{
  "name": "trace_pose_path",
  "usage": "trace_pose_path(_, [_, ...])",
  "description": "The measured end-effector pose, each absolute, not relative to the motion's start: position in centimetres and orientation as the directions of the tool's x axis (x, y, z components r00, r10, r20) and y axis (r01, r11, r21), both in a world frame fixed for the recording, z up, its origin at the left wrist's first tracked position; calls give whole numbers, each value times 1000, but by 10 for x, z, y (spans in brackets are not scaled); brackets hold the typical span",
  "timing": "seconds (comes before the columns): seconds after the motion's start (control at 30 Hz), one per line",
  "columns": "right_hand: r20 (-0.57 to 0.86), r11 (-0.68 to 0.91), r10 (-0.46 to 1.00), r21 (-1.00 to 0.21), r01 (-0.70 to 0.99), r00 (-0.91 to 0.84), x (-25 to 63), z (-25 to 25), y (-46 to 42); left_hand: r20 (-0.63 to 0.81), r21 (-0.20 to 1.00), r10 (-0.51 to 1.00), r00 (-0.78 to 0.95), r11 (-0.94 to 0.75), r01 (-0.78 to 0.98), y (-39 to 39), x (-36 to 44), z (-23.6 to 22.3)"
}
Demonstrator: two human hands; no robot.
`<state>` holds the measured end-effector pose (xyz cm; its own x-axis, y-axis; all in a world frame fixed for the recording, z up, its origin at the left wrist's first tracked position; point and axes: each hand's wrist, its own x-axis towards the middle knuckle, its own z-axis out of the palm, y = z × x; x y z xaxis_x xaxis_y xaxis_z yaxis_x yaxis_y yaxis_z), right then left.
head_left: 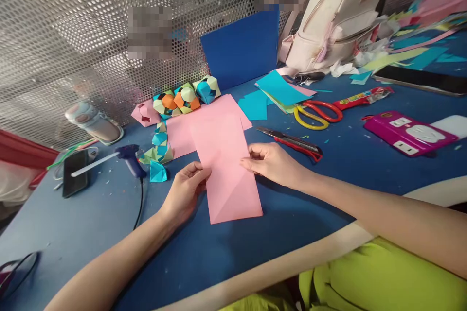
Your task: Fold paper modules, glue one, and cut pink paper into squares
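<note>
A long pink sheet of paper (228, 170) is held up over the table, with a diagonal crease across its lower part. My left hand (186, 187) pinches its left edge between thumb and fingers. On the opposite edge, my right hand (268, 161) grips it the same way, thumb on top. Behind it more pink paper (182, 131) lies flat. Folded paper balls (186, 98) in several colours stand in a row beyond that. A blue folded piece (158, 172) sits left of the sheet. A red utility knife (292, 143) lies just beyond my right hand.
Left are a glue gun (131, 159), a phone (76, 175) and a bottle (95, 124). Scissors (317, 115), blue paper (282, 87), a purple case (408, 133) and another phone (421, 80) lie right. A blue board (241, 48) and backpack (339, 19) stand against the perforated metal screen (98, 24).
</note>
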<state>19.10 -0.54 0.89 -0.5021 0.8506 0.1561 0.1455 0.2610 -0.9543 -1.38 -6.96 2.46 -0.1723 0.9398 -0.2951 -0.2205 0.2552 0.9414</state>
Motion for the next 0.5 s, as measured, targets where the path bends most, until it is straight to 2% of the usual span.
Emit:
trace_pose_path(0.17, [306, 403, 790, -912, 75, -532, 193, 8, -7, -336, 909, 935, -117, 289, -301, -67, -17, 22])
trace_pose_path(0.3, [455, 599, 648, -800, 41, -611, 199, 6, -4, -323, 905, 942, -89, 280, -322, -64, -22, 22])
trace_pose_path(0.4, [483, 652, 580, -758, 17, -656, 201, 3, -2, -339, 899, 935, -100, 291, -328, -62, -26, 21])
trace_pose_path(0.5, [460, 630, 604, -776, 37, -651, 199, -1, -1, -310, 905, 943, -123, 253, -341, -61, -27, 19])
